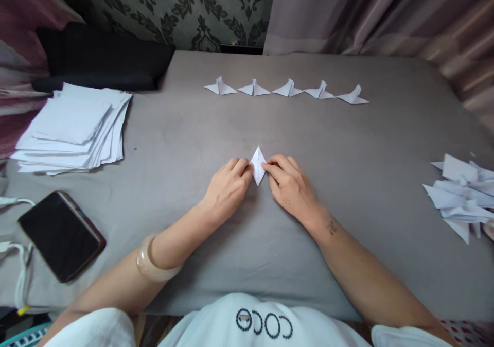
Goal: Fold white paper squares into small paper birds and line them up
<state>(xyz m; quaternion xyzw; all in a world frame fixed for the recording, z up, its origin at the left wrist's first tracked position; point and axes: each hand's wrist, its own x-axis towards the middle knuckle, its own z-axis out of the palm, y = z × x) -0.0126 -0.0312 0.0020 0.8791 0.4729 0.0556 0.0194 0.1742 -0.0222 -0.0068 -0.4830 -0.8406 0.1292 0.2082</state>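
Note:
Between my hands a small piece of folded white paper (258,167), shaped like a diamond, lies on or just above the grey cloth. A crease runs down its middle. My left hand (230,185) pinches its left corner, fingers closed. At the right corner, my right hand (291,185) pinches with thumb and forefinger. Farther back stands a row of several folded paper birds (289,88), wings spread to the sides.
A stack of white paper sheets (73,131) lies at the left, with a black folded item (104,58) behind it. Nearer me are a phone (62,235) and white cables (23,275). At the right edge is a pile of folded white paper pieces (463,192).

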